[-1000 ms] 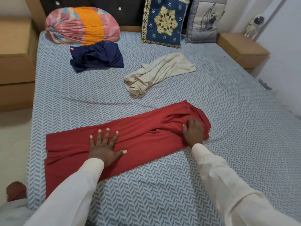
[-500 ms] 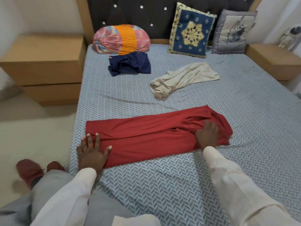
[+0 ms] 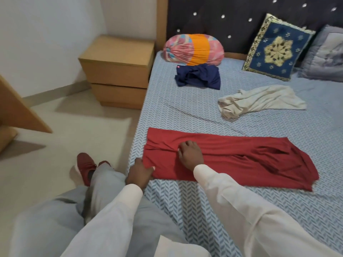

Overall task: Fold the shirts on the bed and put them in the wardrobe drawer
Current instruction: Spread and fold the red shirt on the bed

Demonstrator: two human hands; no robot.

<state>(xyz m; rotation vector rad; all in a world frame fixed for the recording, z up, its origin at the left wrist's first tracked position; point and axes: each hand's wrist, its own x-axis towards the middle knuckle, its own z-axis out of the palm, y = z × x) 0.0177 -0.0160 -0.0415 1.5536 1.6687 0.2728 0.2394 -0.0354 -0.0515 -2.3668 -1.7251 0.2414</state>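
Note:
A red shirt [image 3: 241, 160], folded into a long strip, lies across the blue patterned bed [image 3: 204, 112] near its front edge. My left hand [image 3: 139, 173] pinches the strip's near left corner at the bed's edge. My right hand [image 3: 189, 154] rests on the cloth a little right of that end, fingers curled down onto a fold. Farther back lie a crumpled cream shirt [image 3: 259, 99] and a bunched navy shirt [image 3: 198, 76].
A pink and orange bundle [image 3: 193, 50], a blue embroidered cushion [image 3: 276, 51] and a grey cushion [image 3: 326, 54] line the dark headboard. A wooden bedside cabinet [image 3: 118, 71] stands left of the bed. A wooden panel [image 3: 16, 108] juts in at far left. My legs and red shoe [image 3: 85, 166] are on the floor.
The view has swung left. My left hand slid off the strip's left end and took its near corner. My right hand left the right end and came to the left part.

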